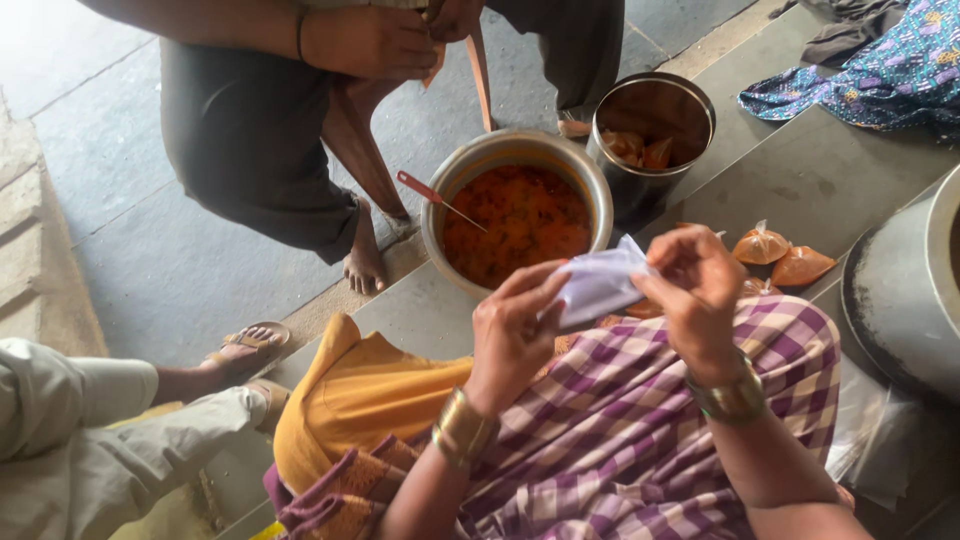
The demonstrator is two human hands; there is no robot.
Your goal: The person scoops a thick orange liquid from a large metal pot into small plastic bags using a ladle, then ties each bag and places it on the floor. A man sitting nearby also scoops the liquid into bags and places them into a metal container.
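Observation:
My left hand (pixel 515 335) and my right hand (pixel 695 290) both pinch a small clear plastic bag (pixel 600 285), holding it up in front of me above my lap. Each wrist wears a gold bangle. Just beyond the bag stands a steel pot (pixel 470 175) full of orange-red curry (pixel 520 220), with a red-handled ladle (pixel 425 190) resting in it.
A second steel container (pixel 700 110) at the back holds filled orange packets. Two tied orange packets (pixel 785 258) lie on the stone step. A large metal vessel (pixel 905 290) stands at right. One person squats behind the pot; another person's sandalled feet (pixel 245 350) are at left. Patterned cloth (pixel 880 70) lies top right.

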